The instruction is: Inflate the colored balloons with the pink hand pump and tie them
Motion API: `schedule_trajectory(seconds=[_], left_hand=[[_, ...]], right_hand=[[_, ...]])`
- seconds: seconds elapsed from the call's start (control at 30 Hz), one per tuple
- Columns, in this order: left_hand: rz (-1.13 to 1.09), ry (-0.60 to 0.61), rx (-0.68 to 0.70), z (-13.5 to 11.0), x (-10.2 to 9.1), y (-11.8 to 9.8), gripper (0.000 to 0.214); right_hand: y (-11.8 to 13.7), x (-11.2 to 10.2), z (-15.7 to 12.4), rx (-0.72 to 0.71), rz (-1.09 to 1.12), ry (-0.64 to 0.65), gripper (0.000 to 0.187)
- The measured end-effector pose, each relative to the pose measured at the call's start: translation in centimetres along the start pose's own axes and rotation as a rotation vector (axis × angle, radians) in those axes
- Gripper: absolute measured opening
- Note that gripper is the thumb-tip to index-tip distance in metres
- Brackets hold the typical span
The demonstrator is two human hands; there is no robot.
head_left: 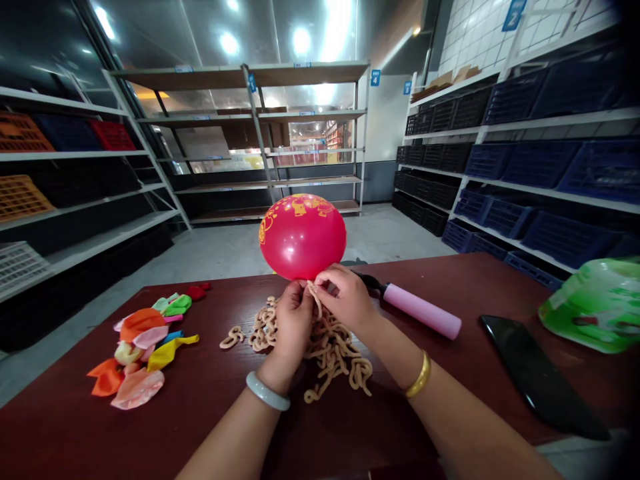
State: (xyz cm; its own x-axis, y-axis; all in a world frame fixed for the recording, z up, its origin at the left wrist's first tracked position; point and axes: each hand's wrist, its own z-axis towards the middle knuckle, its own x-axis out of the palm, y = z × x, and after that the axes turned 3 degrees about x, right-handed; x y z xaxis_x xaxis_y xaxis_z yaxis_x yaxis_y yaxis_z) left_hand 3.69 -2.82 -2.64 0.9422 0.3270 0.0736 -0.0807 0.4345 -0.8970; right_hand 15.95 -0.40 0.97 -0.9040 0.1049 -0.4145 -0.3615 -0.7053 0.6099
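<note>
An inflated red balloon (303, 237) with yellow printed figures stands upright above my two hands, its neck down at my fingertips. My left hand (294, 313) is closed, thumb and fingers pinching the balloon's neck. Close against it, my right hand (347, 297) pinches a beige rubber band (316, 300) beside the neck. The fingers hide the neck itself and how the band lies about it. Beneath both hands a loose pile of beige rubber bands (335, 353) spreads over the dark red table (210, 413).
Several uninflated balloons (143, 327) lie in a heap at the left. To the right are a pink hand pump (423, 310), a black phone (543, 373) and a green plastic pouch (595, 303). Shelves with blue crates (530, 160) line the right side; bare shelving (310, 117) stands behind.
</note>
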Motion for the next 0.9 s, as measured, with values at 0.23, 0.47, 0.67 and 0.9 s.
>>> schedule_trajectory(seconds=[0.23, 0.47, 0.67, 0.9], left_hand=[[0.059, -0.004, 0.073, 0.1, -0.3, -0.2, 0.017], [0.191, -0.020, 0.094, 0.0, -0.4, 0.0, 0.016], [-0.010, 0.019, -0.008, 0.2, -0.3, 0.7, 0.019], [-0.176, -0.025, -0.086, 0.2, 0.2, 0.4, 0.025]], right_hand=[[-0.3, -0.1, -0.3, -0.072, -0.084, 0.061, 0.011], [-1.0, 0.4, 0.2, -0.016, 0.061, 0.024, 0.009], [-0.6, 0.3, -0.1, 0.006, -0.089, 0.050, 0.007], [-0.5, 1.5, -0.5, 0.157, 0.077, -0.148, 0.010]])
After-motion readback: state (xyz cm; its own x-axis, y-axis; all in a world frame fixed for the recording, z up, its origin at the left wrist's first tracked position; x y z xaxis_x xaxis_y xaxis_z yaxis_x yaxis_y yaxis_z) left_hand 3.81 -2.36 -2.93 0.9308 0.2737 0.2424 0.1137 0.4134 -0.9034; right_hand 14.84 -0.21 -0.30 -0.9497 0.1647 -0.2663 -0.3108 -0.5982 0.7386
